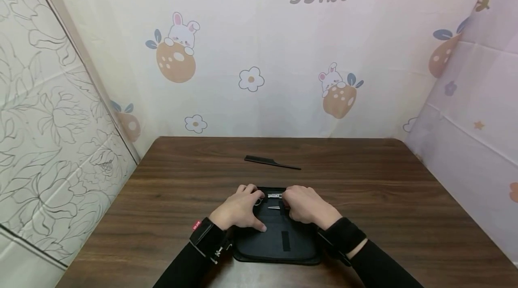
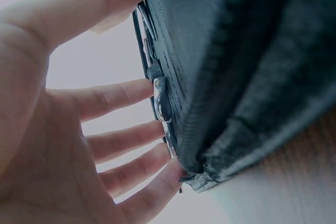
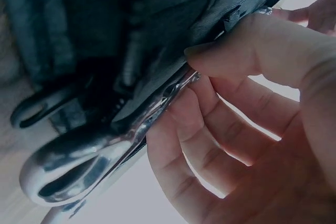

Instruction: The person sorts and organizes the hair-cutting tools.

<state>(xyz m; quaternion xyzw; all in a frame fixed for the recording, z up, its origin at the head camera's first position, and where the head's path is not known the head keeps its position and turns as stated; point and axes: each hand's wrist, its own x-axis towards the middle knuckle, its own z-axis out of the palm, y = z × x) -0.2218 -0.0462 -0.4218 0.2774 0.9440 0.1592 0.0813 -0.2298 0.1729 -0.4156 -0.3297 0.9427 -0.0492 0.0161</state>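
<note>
A black zip case [image 1: 263,245] lies opened flat near the table's front edge. My right hand [image 1: 305,204] pinches a pair of metal scissors [image 3: 58,153] between thumb and fingers, at the case's upper right. Their pointed blade [image 1: 274,208] shows in the head view, while the palm hides the handles there. My left hand [image 1: 243,209] rests on the case's left side, fingers spread and thumb on the black fabric. Its fingertips touch the edge beside another metal tool with a ring handle [image 2: 157,90], whose silver part [image 1: 275,195] lies across the case's top.
A black tail comb [image 1: 263,160] lies on the brown wooden table [image 1: 182,166] beyond the case. A printed curtain [image 1: 259,45] hangs behind the table, and a flower-patterned panel [image 1: 60,144] stands at the left.
</note>
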